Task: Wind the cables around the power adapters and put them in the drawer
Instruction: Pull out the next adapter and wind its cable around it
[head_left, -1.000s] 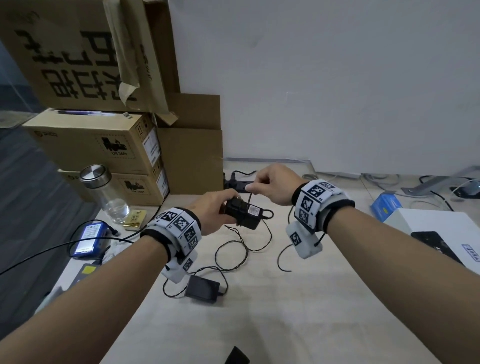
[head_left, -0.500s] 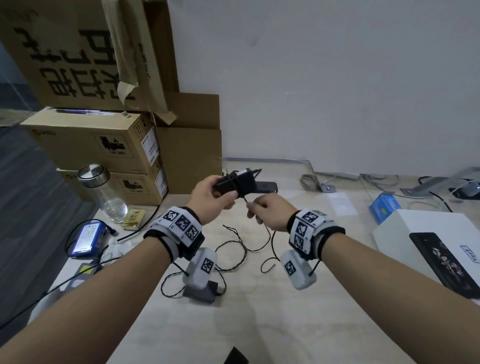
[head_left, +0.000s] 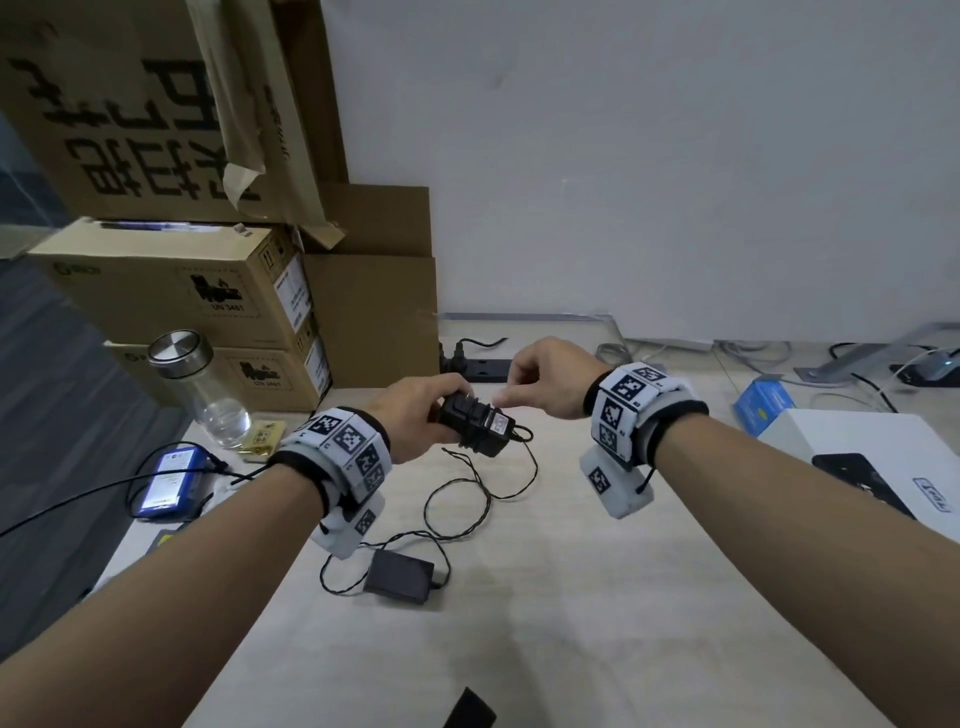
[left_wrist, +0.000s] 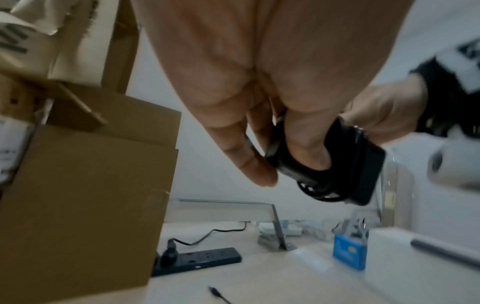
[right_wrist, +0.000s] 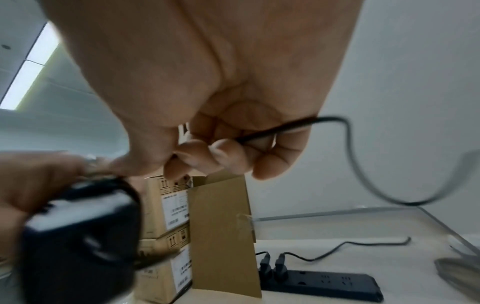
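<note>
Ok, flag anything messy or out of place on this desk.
The second adapter lies on the desk with its cable sprawled in loose loops, unwound. The big cardboard box at the top left has tape peeling off. Nothing looks spilled or broken.

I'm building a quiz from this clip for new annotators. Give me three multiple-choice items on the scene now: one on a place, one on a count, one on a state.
1. Where does the second power adapter lie?
A. On the table, nearer the person than the hands
B. On top of the cardboard boxes
C. Inside the glass bottle

2. How many plugs sit in the black power strip?
A. None
B. Two
C. Five

3. What is the right hand doing?
A. Lying flat on the table
B. Pinching the cable
C. Holding the bottle

Answers:
1. A: the head view shows it flat on the table, below the wrists.
2. B: the right wrist view shows two black plugs side by side at the strip's left end.
3. B: the cable runs out between its curled fingers, while the left hand grips the held adapter, already partly wound.
</note>
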